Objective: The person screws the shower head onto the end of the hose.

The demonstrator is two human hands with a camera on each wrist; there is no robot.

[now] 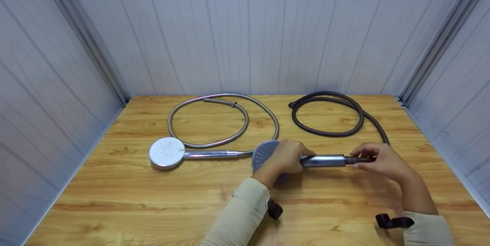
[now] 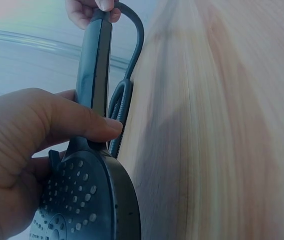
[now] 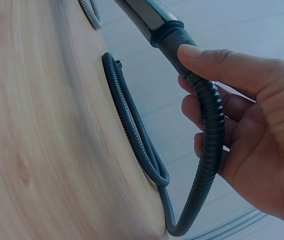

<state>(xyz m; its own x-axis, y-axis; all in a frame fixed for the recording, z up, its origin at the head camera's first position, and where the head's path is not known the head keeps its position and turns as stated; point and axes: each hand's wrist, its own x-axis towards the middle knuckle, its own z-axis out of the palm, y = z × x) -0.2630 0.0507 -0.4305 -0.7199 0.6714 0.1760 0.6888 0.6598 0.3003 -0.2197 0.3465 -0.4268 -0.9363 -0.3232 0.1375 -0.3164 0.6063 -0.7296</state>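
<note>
My left hand (image 1: 285, 157) grips a dark grey shower head (image 2: 81, 195) where its handle meets the round nozzle face, thumb across the neck. The face is studded with small nozzles. At the handle's far end, my right hand (image 3: 262, 100) pinches the connector (image 3: 176, 46) of a black ribbed shower hose (image 3: 211, 135) between thumb and fingers. The connector sits against the handle's end; whether it is threaded on I cannot tell. From there the hose bends down to a loose coil (image 1: 325, 134) on the table.
To the left on the wooden table (image 1: 153, 207) lies a chrome shower head (image 1: 167, 152) with a white face. Its silver hose (image 1: 276, 123) is attached and loops behind it. Pale panel walls (image 1: 245, 31) enclose the table at the back and both sides.
</note>
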